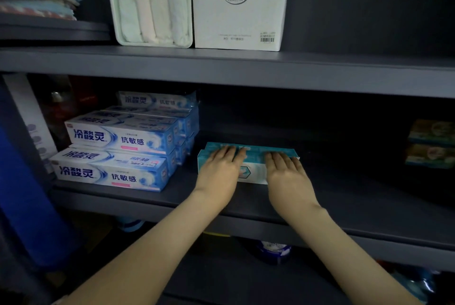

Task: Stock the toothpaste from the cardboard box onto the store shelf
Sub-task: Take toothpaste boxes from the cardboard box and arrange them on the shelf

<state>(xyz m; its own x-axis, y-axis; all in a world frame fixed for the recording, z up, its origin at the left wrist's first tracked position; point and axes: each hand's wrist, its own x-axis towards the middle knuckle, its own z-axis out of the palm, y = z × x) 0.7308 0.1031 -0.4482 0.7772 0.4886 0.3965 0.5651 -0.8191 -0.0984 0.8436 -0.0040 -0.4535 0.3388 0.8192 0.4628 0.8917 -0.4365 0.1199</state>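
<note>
Toothpaste box (254, 157), teal, lies flat midway along the middle shelf (357, 196). We rest our left hand (220, 169) and right hand (286, 173) on its top, fingers straight and flat. Stacked blue-white toothpaste boxes (118, 147) sit just beside it, toward the shelf's left end.

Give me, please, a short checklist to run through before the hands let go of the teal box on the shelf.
1. Teal box lies flat on the shelf: ok.
2. Left hand and right hand rest flat on its top, fingers straight: ok.
3. Gap between it and the blue toothpaste stack: ok, apart.
4. Label facing outward: cannot tell, hands cover it.
5. Cardboard box with remaining stock at hand: cannot tell, out of view.
</note>
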